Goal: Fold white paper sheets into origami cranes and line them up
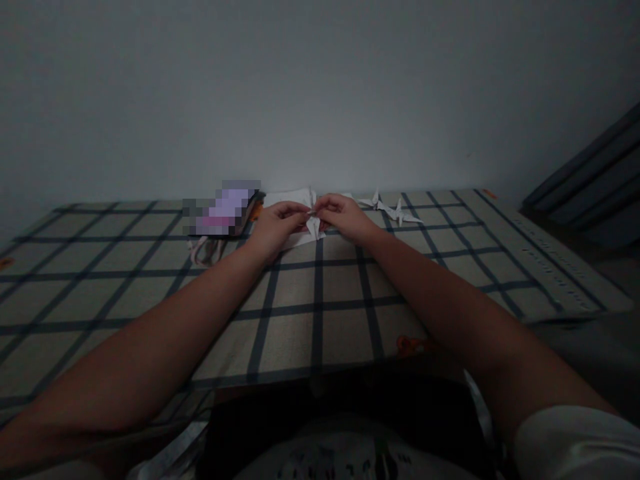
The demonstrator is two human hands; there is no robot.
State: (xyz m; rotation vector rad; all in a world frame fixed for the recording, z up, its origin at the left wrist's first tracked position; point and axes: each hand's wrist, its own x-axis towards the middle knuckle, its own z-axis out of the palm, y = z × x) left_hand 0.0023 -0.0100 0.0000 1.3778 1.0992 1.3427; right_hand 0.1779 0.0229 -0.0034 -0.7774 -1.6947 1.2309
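Note:
Both hands meet over the far middle of the table. My left hand (281, 225) pinches one side of a folded white paper (313, 227), which has narrow pointed ends like a paper crane in the making. On its other side, my right hand (345, 217) grips it with thumb and fingers closed. One point of the folded paper hangs toward me, and another rises behind the fingertips. White paper sheets (287, 198) lie flat beneath and behind my hands. To the right of my right hand sit finished-looking paper cranes (399, 212), white with pointed wings.
A checked tablecloth (345, 273) covers the table, which stands against a plain wall (320, 100). Left of my hands lies a phone-like device (227, 208), partly pixelated, with a pale strap (205, 250) beside it. A dark slatted object (590, 167) stands at the far right.

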